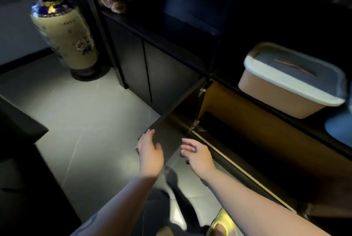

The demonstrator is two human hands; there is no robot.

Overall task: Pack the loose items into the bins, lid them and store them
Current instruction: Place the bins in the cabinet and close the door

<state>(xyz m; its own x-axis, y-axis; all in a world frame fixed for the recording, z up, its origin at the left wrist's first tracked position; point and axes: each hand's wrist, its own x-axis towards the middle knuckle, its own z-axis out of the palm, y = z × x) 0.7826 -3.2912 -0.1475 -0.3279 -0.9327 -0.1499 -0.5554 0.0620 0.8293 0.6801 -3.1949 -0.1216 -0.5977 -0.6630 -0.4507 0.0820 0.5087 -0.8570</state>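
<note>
A beige bin (282,96) with a white-rimmed grey lid (293,68) stands on the dark cabinet top at the right. Below it a cabinet door (171,132) hangs open, showing a yellow-lit inside (228,106). My left hand (150,150) lies with straight fingers against the outer edge of that door. My right hand (198,153) hovers just right of the door, fingers loosely spread, holding nothing. A second pale lid or bin (339,129) shows partly at the right edge.
A tall floral vase (64,35) stands on the tiled floor (85,111) at the left. Dark shut cabinet doors (144,64) run behind the open door. Fabric flowers (112,3) sit on the shelf. A dark furniture edge (21,127) juts from the left.
</note>
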